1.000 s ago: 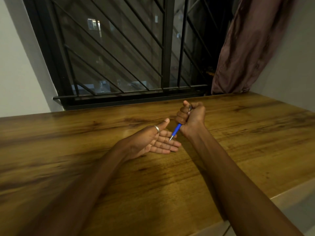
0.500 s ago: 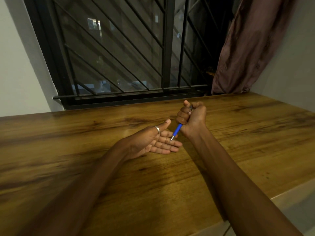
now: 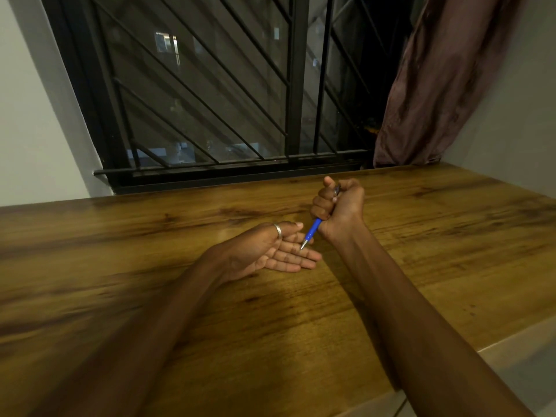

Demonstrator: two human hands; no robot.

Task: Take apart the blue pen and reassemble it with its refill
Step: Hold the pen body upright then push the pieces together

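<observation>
My right hand is closed in a fist around the blue pen, thumb up at its top end. The pen's blue lower barrel and silver tip stick out below the fist, pointing down-left. The tip hovers over or touches the fingers of my left hand; which one I cannot tell. My left hand lies palm up on the wooden table, fingers spread flat, a ring on the thumb, holding nothing. The pen's upper part is hidden inside my fist, apart from a bit of dark clip near the thumb.
A barred black window runs along the table's far edge. A brownish curtain hangs at the back right beside a white wall. The table's front edge cuts diagonally across the lower right.
Hardly anything differs: both hands keep their poses, with the pen tip staying over my left fingers.
</observation>
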